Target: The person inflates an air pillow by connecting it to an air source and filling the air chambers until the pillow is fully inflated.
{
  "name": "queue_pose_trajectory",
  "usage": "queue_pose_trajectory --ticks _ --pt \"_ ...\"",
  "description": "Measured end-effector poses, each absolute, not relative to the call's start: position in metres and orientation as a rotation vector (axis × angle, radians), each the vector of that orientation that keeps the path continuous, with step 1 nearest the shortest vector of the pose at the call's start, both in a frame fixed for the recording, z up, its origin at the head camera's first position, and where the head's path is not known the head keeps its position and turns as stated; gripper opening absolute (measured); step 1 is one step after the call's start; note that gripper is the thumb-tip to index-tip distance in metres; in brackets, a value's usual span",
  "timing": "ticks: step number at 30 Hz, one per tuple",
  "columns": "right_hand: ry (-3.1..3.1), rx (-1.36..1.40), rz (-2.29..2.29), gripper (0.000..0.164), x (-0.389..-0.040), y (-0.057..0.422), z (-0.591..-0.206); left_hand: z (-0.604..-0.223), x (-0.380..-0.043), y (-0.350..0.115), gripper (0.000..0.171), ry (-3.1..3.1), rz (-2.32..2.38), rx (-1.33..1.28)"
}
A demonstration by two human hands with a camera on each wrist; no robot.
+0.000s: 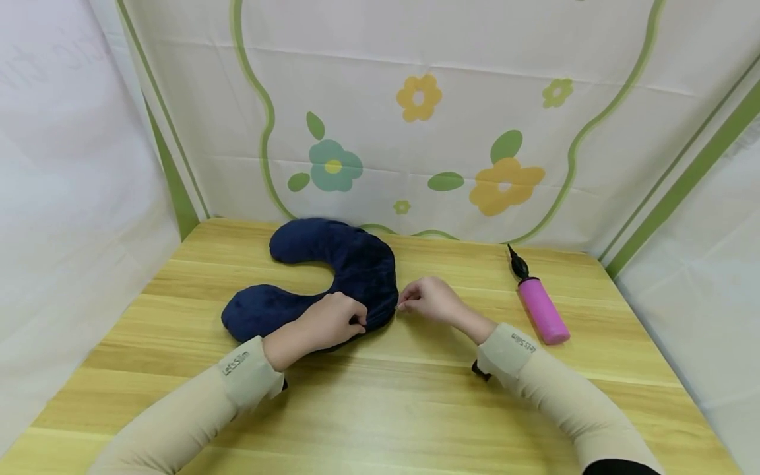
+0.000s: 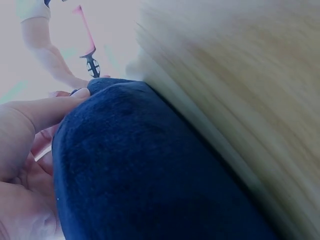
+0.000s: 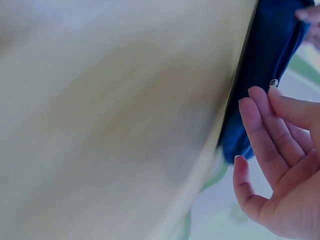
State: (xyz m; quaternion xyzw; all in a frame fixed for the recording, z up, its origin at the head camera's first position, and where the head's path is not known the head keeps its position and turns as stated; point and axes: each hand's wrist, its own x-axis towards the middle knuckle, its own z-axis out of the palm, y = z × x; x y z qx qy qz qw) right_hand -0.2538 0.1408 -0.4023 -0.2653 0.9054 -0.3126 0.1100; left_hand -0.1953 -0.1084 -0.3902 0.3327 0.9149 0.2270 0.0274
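A navy plush U-shaped neck pillow [image 1: 365, 264] lies on the table with its opening facing left. My left hand [image 1: 325, 322] reaches over its near arm and pinches the outer edge with thumb and fingers. In the left wrist view, the thumb of that hand [image 2: 25, 130] runs along the pillow's edge [image 2: 120, 145]. At the curved right end, my right hand [image 1: 435, 301] pinches a small metal zipper pull [image 3: 273, 83] between thumb and index finger. The right wrist view shows the other fingers of this hand [image 3: 285, 155] spread loosely beside the seam.
A hand pump [image 1: 543, 310] with a pink barrel and black nozzle lies on the right of the wood-grain table [image 1: 380, 409]. Behind the table hangs a white cloth [image 1: 368, 86] printed with flowers and green lines. White cloth walls stand at both sides.
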Motion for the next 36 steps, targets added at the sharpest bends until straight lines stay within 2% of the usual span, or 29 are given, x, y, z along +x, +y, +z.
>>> queue_pose_trajectory --ticks 11,21,27,36 --pt "2.571 -0.727 -1.025 0.009 -0.270 0.152 -0.407 -0.383 -0.198 -0.104 0.012 2.776 0.596 0.997" --pt "2.486 -0.666 -1.025 0.013 -0.273 0.154 -0.402 -0.365 -0.225 -0.078 0.009 2.753 0.520 0.920" --pt "2.426 -0.676 -1.072 0.015 -0.274 0.150 -0.398 -0.372 -0.233 -0.063 0.018 2.855 0.419 0.796" --pt "2.358 -0.639 -1.160 0.015 -0.276 0.146 -0.399 -0.391 -0.236 -0.056 0.019 2.996 0.344 0.772"
